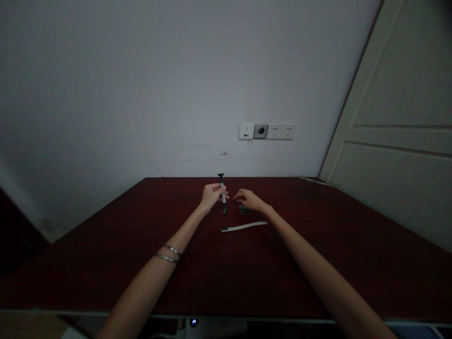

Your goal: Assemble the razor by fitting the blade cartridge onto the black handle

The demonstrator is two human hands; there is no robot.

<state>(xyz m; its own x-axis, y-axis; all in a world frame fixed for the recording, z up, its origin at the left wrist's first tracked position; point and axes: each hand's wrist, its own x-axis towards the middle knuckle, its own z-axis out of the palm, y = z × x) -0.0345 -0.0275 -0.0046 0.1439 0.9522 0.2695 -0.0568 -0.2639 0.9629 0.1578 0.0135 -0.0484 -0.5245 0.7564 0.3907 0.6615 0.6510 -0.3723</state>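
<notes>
My left hand (212, 196) is closed around a slim white-and-black stick (223, 193), held nearly upright. A black forked piece tops the stick, and its lower end is dark. My right hand (248, 199) is just to the right, its fingers bent and drawn together; anything between the fingertips is too small to make out. Partly hidden under that hand lies a small dark greenish object (244, 209) on the table. Nearer to me a slightly curved white strip (244, 227) with a dark left end lies flat, apart from both hands.
The dark red wooden table (176, 282) reaches back to a pale wall. Sockets (280, 132) and a plugged-in black adapter (261, 131) are on the wall. A white panelled door (399, 141) stands to the right. Below the front edge a small light (194, 322) glows.
</notes>
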